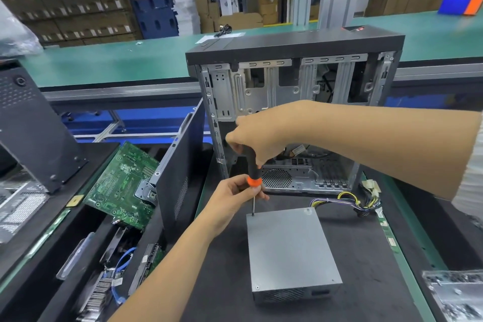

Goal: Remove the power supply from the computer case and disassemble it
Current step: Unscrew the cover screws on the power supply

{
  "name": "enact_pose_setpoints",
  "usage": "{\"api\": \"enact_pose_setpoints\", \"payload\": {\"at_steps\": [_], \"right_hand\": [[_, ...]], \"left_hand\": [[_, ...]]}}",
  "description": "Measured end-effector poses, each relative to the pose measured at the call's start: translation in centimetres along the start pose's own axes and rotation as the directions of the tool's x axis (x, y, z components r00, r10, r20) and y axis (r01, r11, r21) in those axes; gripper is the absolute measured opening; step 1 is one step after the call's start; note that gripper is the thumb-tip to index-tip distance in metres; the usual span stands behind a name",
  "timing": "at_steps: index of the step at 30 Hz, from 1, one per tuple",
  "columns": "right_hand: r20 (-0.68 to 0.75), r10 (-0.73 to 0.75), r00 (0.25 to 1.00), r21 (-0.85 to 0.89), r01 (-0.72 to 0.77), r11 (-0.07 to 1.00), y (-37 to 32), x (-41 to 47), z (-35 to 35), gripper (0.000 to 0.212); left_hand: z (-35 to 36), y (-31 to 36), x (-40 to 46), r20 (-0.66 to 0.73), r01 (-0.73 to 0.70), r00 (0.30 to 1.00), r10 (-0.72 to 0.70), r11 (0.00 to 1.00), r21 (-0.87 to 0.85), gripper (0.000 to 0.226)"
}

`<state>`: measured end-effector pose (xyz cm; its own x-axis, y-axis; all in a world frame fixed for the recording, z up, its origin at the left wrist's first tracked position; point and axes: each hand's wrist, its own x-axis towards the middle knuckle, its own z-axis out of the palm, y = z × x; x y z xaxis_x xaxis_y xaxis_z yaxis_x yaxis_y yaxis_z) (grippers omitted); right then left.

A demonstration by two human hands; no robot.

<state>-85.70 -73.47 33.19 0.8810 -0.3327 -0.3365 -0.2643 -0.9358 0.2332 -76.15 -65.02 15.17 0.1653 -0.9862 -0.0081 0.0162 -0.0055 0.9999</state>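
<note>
Grey metal box power supply (290,251) already out of black open computer case (292,112), lid on. Right hand (257,136) gripped black-orange screwdriver (252,170); left hand (232,198) fingers (257,189) pinched collar; tip below fingers on corner screw. Disassembly barely begun.

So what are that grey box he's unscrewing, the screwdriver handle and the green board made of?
The power supply looks like bare sheet metal: matte silver-grey, folded edges, a perforated vent side. The screwdriver handle seems to be black plastic or rubber with an orange collar, and its thin shaft looks like steel. The motherboard looks like the usual green laminate circuit board, glossy, dotted with small components.
</note>
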Motion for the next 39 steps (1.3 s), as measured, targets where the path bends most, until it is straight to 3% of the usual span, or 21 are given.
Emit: {"api": "enact_pose_setpoints", "payload": {"at_steps": [2, 4, 7, 9, 11, 14, 17, 22, 25, 28, 31, 33, 36, 39], "right_hand": [[0.030, -0.005, 1.000, 0.031, 0.004, 1.000, 0.0, -0.1, -0.3, 0.061], [-0.025, 0.042, 0.999, 0.028, -0.041, 0.999, -0.4, -0.2, -0.3, 0.066], [-0.089, 0.147, 0.985, -0.011, -0.148, 0.989, -0.6, 0.0, 0.1, 0.066], [-0.116, 0.138, 0.984, -0.034, -0.143, 0.989, -0.8, 0.1, 0.5, 0.062], [-0.133, 0.090, 0.987, -0.037, -0.096, 0.995, -0.8, 0.1, 0.5, 0.045], [-0.001, 0.015, 1.000, 0.011, -0.015, 1.000, -0.7, 0.0, 0.1, 0.028], [0.118, -0.004, 0.993, 0.073, -0.005, 0.997, -0.4, 0.1, -0.6, 0.054], [-0.110, 0.160, 0.981, 0.041, -0.156, 0.987, -0.6, 0.0, -0.1, 0.065], [-0.199, 0.136, 0.971, -0.019, -0.142, 0.990, -0.5, 0.4, 0.5, 0.056], [-0.079, 0.041, 0.996, 0.009, -0.041, 0.999, -0.2, 0.4, 0.1, 0.023], [0.066, -0.026, 0.997, 0.104, 0.019, 0.994, 0.1, 0.1, -0.8, 0.051], [0.031, 0.011, 0.999, 0.108, -0.015, 0.994, 0.1, -0.1, -1.0, 0.062], [-0.073, 0.162, 0.984, 0.027, -0.160, 0.987, -0.2, -0.2, -0.4, 0.068], [-0.121, 0.173, 0.978, -0.008, -0.175, 0.985, -0.6, 0.1, 0.4, 0.058]], "left_hand": [[-0.1, 0.0, 0.0, 0.001, 0.006, 1.000, -0.006, 1.000, -0.020, 0.016], [0.0, -0.1, 0.1, 0.001, 0.011, 1.000, -0.011, 0.999, -0.031, 0.018], [0.0, 0.0, 0.0, -0.006, 0.012, 1.000, -0.012, 1.000, -0.018, 0.018], [0.0, 0.1, 0.0, -0.002, 0.008, 1.000, -0.008, 1.000, -0.018, 0.015], [-0.1, 0.1, -0.1, 0.001, 0.007, 1.000, -0.007, 1.000, -0.027, 0.013], [-0.2, 0.0, 0.0, 0.005, 0.008, 1.000, -0.008, 1.000, -0.028, 0.013], [-0.2, -0.1, 0.1, 0.010, 0.015, 1.000, -0.015, 1.000, -0.027, 0.014], [-0.2, -0.2, 0.2, 0.016, 0.003, 1.000, -0.003, 1.000, -0.023, 0.015], [-0.3, -0.2, 0.2, 0.022, 0.000, 1.000, 0.000, 1.000, -0.011, 0.013], [-0.3, -0.2, 0.2, 0.026, -0.004, 1.000, 0.005, 1.000, -0.029, 0.014], [-0.4, -0.2, 0.1, 0.029, 0.000, 1.000, 0.001, 0.999, -0.033, 0.014], [-0.4, -0.3, 0.1, 0.042, -0.006, 0.999, 0.008, 0.999, -0.045, 0.012], [-0.3, -0.4, 0.2, 0.046, -0.021, 0.999, 0.024, 0.999, -0.050, 0.015], [-0.4, -0.5, 0.2, 0.051, -0.026, 0.998, 0.028, 0.999, -0.048, 0.019]]}}
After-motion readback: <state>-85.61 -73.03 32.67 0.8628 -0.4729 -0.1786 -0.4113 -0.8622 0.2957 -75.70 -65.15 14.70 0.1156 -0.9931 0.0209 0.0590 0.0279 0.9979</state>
